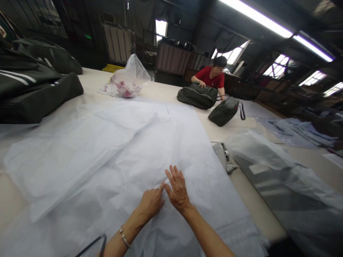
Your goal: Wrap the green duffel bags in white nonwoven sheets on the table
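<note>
A large white, translucent plastic sheet (139, 153) lies wrinkled over the table in front of me. My left hand (152, 202) rests on it with the index finger stretched forward and the other fingers curled in against a fold of the sheet. Just to the right, my right hand (177, 189) lies with its fingers spread on the same sheet, its thumb near the left index fingertip. Creases run out around both hands. A metal bracelet (124, 237) circles my left wrist.
Dark bags (50, 89) stand at the left. A clear bag with reddish contents (127, 80) sits at the back. Across the table, a person in red (210, 76) handles a dark bag (198, 95); a smaller one (225, 111) is beside it. A grey device (223, 157) and plastic-covered material (289, 189) lie right.
</note>
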Motion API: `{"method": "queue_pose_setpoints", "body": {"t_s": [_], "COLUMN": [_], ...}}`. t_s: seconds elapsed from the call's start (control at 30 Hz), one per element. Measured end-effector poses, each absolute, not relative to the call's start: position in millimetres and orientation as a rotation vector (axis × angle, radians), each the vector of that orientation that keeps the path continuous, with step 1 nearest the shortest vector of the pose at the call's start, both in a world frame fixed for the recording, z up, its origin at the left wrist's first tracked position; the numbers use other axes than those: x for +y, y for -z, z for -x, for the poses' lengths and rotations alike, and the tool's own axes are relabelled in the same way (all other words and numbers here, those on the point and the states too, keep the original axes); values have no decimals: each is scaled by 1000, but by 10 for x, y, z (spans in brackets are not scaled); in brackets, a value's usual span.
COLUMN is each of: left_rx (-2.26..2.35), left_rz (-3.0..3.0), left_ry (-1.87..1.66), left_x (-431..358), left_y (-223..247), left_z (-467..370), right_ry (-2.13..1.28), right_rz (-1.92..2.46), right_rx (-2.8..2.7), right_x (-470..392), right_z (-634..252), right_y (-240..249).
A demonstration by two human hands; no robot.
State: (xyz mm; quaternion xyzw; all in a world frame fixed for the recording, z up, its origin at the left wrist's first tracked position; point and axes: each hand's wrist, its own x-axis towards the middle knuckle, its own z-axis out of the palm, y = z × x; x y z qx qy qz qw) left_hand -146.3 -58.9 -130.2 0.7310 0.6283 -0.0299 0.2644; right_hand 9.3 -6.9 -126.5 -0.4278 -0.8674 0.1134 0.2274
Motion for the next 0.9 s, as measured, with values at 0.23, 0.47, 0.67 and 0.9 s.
{"method": "queue_pose_setpoints", "body": {"t_s": [0.23, 0.47, 0.67, 0.9], "left_rx": [1688, 1738, 1914, 1980], "left_rz": [-1837, -1882, -2172, -2089], "left_ry": [-23, 100, -1, 71], "left_x": [-549, -530, -512, -405], "left_y": [1297, 1436, 1422, 1521], "left_z": [1543, 1487, 1446, 1451], "right_ry": [-519, -445, -182, -398], "right_rz": [1486, 1407, 1690, 1969], "right_rx": [-2505, -2161, -1579, -1193], "right_x": [350, 391, 669, 1505], "right_z": [-15, -481, -2172, -3533], "right_y": [1730, 1556, 1020, 933]}}
